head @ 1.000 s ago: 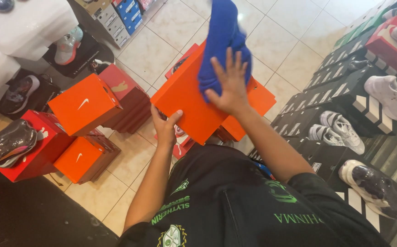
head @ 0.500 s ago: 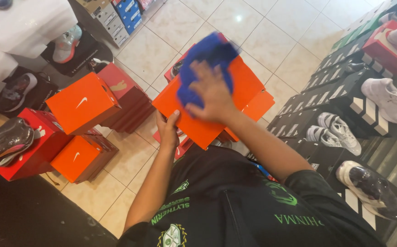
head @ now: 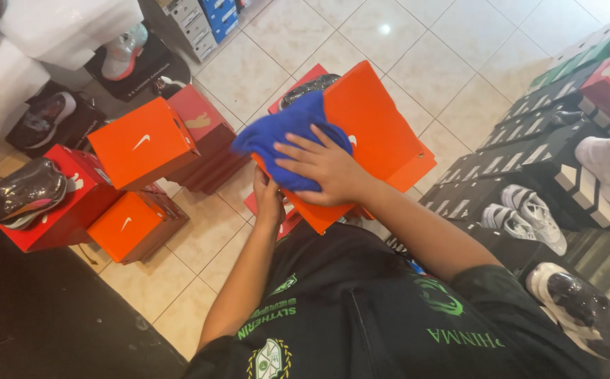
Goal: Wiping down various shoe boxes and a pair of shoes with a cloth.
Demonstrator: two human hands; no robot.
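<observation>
An orange shoe box point(head: 375, 133) is held tilted in front of my chest. My right hand point(head: 322, 168) presses a blue cloth point(head: 287, 133) flat against the box's left part, fingers spread over the cloth. My left hand point(head: 268, 200) grips the box's lower left edge from underneath, thumb side showing. A dark shoe is partly visible behind the box's top edge.
Orange and red shoe boxes point(head: 143, 144) stand stacked on the tiled floor point(head: 417, 49) at left, one bearing a wrapped dark shoe point(head: 24, 193). Black striped boxes with white sneakers point(head: 526, 214) line the right. Blue and grey boxes point(head: 203, 21) sit at the top.
My right hand with the blue cloth has slid from the box's upper right down to its left part. The left hand stays on the lower edge.
</observation>
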